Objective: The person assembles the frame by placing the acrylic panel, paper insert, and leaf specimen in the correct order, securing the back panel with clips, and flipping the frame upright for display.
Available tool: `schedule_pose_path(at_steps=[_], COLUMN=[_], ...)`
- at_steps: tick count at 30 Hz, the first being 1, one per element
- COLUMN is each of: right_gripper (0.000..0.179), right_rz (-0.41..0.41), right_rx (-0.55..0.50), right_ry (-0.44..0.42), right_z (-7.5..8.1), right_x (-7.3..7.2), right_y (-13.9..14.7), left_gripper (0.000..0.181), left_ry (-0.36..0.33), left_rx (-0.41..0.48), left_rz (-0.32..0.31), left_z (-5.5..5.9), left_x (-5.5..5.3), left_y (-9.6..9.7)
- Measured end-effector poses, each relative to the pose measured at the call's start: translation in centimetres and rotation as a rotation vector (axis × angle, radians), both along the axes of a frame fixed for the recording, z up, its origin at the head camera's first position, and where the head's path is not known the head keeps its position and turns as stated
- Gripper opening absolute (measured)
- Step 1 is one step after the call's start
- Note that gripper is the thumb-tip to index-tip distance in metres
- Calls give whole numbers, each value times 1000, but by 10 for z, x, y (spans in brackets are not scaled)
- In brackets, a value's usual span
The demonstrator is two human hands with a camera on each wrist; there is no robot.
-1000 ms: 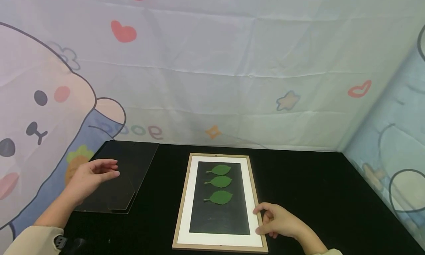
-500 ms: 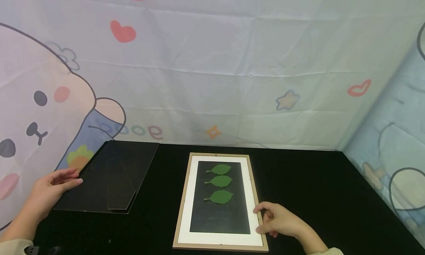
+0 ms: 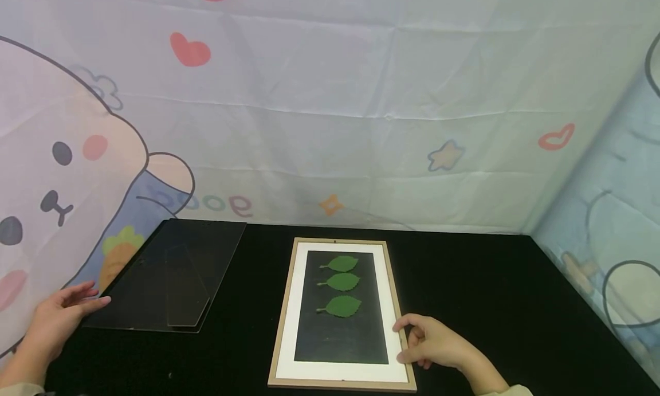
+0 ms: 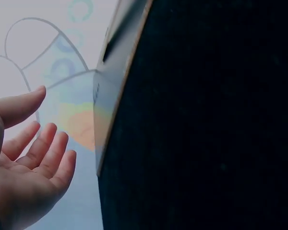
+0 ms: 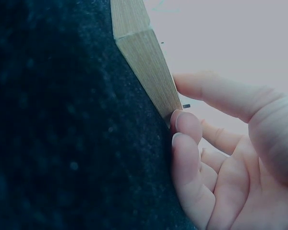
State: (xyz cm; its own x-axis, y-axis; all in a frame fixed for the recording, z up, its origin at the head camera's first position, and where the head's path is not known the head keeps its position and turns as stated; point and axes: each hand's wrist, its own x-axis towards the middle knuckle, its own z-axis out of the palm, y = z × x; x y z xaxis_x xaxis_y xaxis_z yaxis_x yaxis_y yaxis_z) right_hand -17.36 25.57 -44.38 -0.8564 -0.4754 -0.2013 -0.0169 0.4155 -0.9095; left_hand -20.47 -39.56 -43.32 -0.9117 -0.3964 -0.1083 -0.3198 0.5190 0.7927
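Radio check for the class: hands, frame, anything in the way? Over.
Right hand pinching right edge of picture frame. Left hand empty, beside black board. Frame on table, three green leaves showing. Board apart; nothing seen in the way.

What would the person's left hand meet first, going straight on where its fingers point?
The left hand would probably meet the flat, glossy black rectangular board first, though its height is unclear.

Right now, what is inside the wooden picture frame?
Inside the picture frame, three green leaves lie in a column over a dark centre with a white border. The right hand covers part of the frame's right edge; anything beneath the leaves is hidden.
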Motion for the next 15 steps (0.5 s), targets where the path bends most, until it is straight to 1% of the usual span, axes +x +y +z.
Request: schedule_pose_path(at_steps=[3, 5, 8, 12, 15], right_gripper=[45, 44, 44, 45, 45], right_rz=[2, 3, 4, 7, 8], right_rx=[-3, -4, -3, -3, -3], right_ry=[-1, 0, 4, 8, 8], right_z=[-1, -1, -2, -2, -1], right_x=[0, 0, 0, 0, 0], right_y=[0, 0, -1, -1, -1], left_gripper=[91, 91, 94, 97, 99], left_ry=[-35, -54, -85, -118, -142], left_rx=[-18, -32, -27, 1, -3], left_rz=[4, -6, -13, -9, -1], left_z=[-13, -17, -16, -8, -5], left_x=[-4, -4, -3, 2, 4], left_y=[-12, -17, -17, -11, -7])
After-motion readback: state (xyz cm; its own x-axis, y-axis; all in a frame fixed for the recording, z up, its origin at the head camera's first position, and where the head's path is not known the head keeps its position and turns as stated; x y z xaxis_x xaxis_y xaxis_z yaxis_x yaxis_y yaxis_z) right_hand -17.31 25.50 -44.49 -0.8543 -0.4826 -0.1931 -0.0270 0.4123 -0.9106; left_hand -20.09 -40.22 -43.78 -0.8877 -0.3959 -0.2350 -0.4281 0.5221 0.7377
